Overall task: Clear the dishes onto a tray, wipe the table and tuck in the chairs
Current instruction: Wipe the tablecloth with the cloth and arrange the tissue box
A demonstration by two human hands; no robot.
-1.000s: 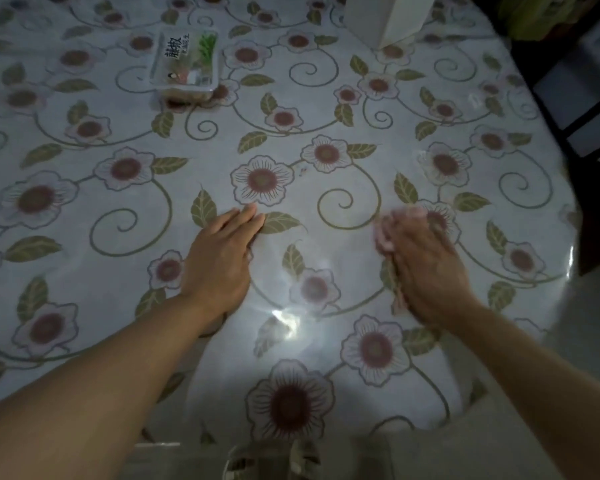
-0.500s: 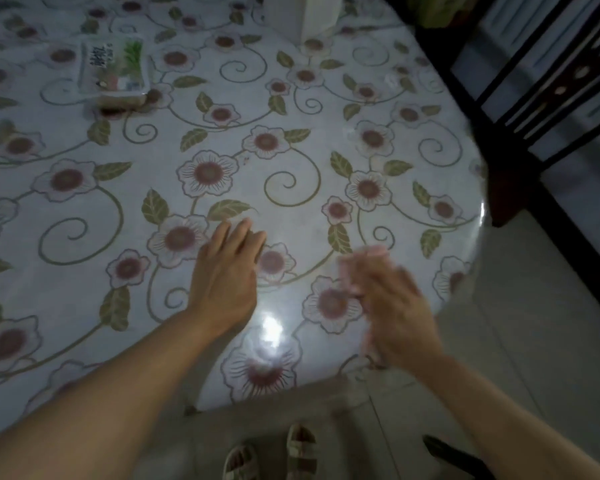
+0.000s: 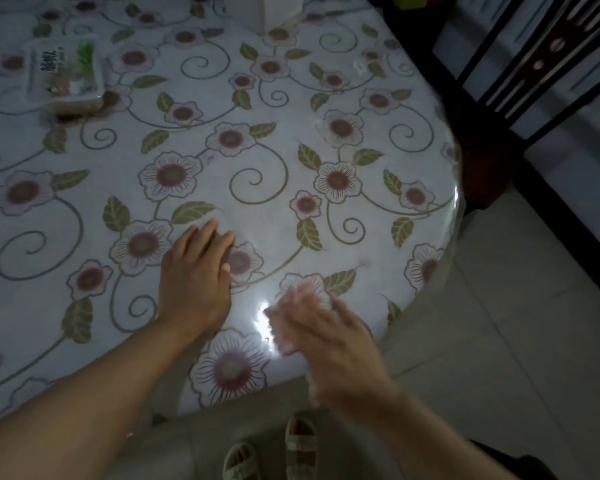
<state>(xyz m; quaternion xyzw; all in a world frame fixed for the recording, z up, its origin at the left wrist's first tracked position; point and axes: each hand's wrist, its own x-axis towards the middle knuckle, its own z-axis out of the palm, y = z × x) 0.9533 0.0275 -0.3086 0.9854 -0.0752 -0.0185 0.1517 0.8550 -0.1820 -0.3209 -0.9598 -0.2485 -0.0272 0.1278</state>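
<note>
Tabletop (image 3: 326, 109): round, under a glossy cover printed with flowers, leaves and scrolls; a bright glare spot lies near its front edge. Left hand (image 3: 194, 278): laid flat, palm down on the tabletop near the front edge, fingers straight and close together, holding nothing. Right hand (image 3: 329, 337): blurred, on the tabletop at the front edge, just right of the glare spot, with fingers spread over a pale pink cloth (image 3: 288, 327); the cloth shows beyond the fingertips and along the left side of the hand, with a strip hanging off the front edge beneath the wrist; whether the fingers curl round the cloth or only press it down cannot be told from the blur. The two hands lie near each other but apart. Packet (image 3: 65, 76): rectangular, clear-wrapped, with a printed label, near the far left edge of the tabletop. White box (image 3: 281, 8): at the far edge, cut off by the frame. Chair (image 3: 541, 64): dark wood, slatted back, standing beside the right edge of the tabletop. Floor (image 3: 499, 341): pale tiles; two sandalled feet (image 3: 274, 452) stand below the front edge.
</note>
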